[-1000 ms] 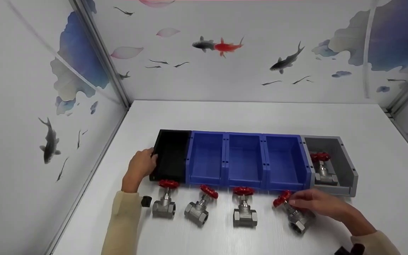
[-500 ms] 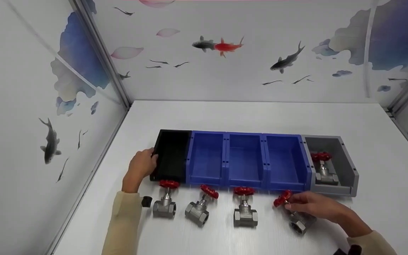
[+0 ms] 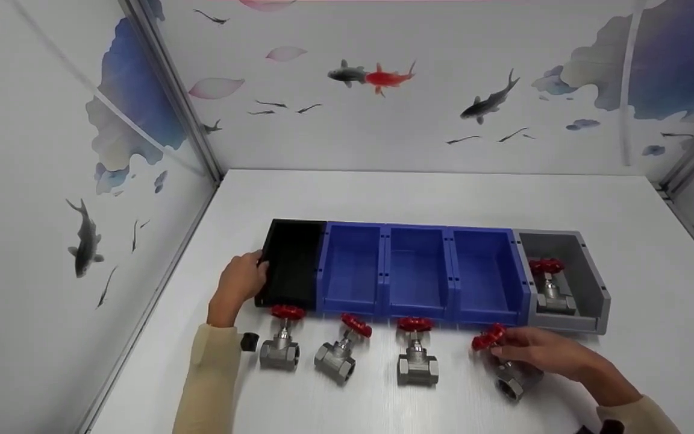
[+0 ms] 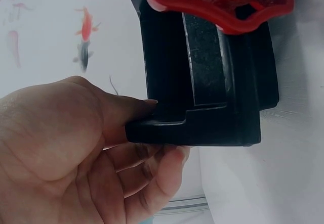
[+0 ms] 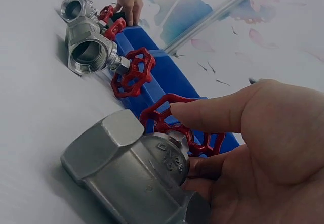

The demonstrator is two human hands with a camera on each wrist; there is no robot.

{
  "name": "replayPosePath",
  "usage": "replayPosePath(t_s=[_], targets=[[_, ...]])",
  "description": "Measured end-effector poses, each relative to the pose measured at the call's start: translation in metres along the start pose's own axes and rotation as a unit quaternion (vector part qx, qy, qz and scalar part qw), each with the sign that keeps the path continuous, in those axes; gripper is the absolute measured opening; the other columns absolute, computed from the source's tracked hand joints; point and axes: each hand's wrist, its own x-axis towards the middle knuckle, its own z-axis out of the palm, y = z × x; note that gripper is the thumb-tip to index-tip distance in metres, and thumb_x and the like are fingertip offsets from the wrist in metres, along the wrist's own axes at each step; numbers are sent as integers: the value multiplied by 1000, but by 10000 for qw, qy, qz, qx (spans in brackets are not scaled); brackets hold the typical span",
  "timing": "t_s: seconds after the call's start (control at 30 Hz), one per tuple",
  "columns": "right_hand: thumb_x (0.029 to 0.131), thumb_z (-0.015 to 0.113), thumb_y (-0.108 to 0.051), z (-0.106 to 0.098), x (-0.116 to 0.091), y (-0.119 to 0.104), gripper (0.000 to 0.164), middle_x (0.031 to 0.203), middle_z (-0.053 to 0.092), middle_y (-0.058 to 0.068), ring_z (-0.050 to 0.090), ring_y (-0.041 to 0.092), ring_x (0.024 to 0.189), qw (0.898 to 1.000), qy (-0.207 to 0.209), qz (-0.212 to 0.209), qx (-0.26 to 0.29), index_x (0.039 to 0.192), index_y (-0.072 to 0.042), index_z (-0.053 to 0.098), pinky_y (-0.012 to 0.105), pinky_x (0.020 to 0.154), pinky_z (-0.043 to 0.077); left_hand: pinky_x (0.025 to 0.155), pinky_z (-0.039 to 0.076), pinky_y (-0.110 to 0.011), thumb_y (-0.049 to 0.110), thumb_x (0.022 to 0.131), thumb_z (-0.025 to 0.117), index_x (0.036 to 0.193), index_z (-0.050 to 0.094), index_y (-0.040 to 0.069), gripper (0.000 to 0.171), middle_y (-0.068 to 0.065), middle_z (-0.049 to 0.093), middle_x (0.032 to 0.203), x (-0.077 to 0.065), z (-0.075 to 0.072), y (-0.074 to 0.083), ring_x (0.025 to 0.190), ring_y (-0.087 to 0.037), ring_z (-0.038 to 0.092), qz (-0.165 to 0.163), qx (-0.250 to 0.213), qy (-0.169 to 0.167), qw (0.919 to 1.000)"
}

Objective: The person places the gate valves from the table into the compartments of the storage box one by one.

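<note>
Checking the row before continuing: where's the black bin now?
In the head view, the black bin is at the far left, directly beside a blue bin, with the left hand gripping its outer side.

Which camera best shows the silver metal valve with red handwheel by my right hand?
The right wrist view: that silver red-wheeled valve is close up, its lettering visible, though your right hand covers part. The head view shows it smaller, partly hidden by that hand; the left wrist view doesn't show it.

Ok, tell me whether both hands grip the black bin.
No, only the left hand grips the black bin; the right hand holds a valve.
</note>
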Motion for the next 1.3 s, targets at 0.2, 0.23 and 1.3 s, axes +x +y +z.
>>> replayPosePath(t_s=[0.2,0.23,1.3], targets=[[103,54,-23,0,-2,0,37,90,60,4,49,10,70,9995,-118,-45,282,121,9,53,24,58,41,94,48,-56,16,102,52,134,54,-12,42,-33,60,126,1,0,0,115,-47,59,-15,-45,-32,10000],[102,54,-22,-1,-3,0,37,93,62,4,51,10,72,9995,-111,-79,276,122,10,52,24,59,42,95,48,-55,16,102,52,134,53,-12,42,-33,59,127,1,-1,0,116,-46,59,-41,-51,-43,10000],[104,51,-20,1,-6,2,51,122,56,20,57,15,103,9951,-422,-645,-615,143,7,35,24,82,45,96,48,-54,17,102,51,136,53,-9,43,-31,59,129,2,0,0,118,-43,59,-171,-64,-103,9998]])
